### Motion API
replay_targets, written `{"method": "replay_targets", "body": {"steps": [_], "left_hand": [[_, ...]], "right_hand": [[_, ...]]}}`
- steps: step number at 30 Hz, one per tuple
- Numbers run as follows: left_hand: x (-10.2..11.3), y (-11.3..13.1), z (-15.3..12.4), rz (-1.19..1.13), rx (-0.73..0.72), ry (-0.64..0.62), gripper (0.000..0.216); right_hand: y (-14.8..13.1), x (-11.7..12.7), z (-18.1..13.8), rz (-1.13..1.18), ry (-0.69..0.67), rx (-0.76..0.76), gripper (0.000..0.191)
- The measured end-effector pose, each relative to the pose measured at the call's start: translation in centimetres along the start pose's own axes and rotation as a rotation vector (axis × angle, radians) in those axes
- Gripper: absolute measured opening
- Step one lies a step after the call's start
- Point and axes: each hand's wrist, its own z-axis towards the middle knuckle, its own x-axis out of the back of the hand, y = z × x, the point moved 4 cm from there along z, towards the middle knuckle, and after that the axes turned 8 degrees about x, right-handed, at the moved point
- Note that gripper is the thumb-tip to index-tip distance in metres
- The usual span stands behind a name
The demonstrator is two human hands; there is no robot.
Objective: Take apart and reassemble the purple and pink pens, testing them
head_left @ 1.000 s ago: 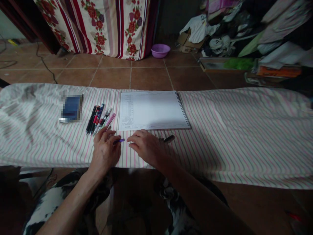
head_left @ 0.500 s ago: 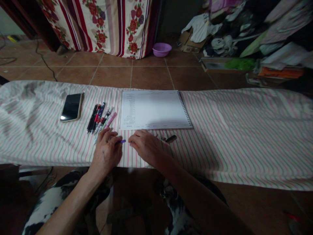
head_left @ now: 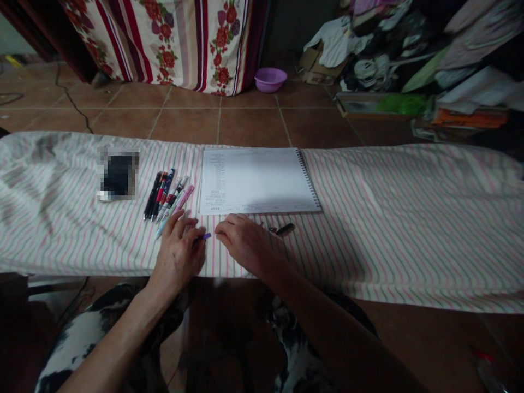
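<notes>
My left hand (head_left: 178,248) is closed at the front edge of the cloth-covered surface. Between its thumb and fingers it pinches a slim purple piece (head_left: 204,237), perhaps part of a pen, whose tip points right. Just across a small gap is my right hand (head_left: 244,241), its fingertips pressed together; whatever they hold is hidden. Right of that hand lies a short black piece like a pen cap (head_left: 285,229), with small dark bits (head_left: 272,230) beside it. Several pens (head_left: 167,194) lie bunched beyond my left hand. A spiral-bound pad (head_left: 262,180) lies flat beyond both hands.
A dark phone-like object (head_left: 118,174), blurred out, lies left of the pens. Striped cloth (head_left: 409,218) covers the long surface. Beyond it are a tiled floor, a purple basin (head_left: 271,80), a floral curtain (head_left: 180,43) and a heap of clothes and boxes (head_left: 360,60).
The whole view has shifted very slightly. My fingers have barely moved, and the purple piece stays in my left hand.
</notes>
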Motion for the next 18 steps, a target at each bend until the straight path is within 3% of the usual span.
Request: {"method": "replay_targets", "body": {"steps": [18], "left_hand": [[-0.48, -0.15, 0.00, -0.041, -0.005, 0.024, 0.016]], "right_hand": [[0.15, -0.17, 0.07, 0.014, -0.001, -0.012, 0.014]]}}
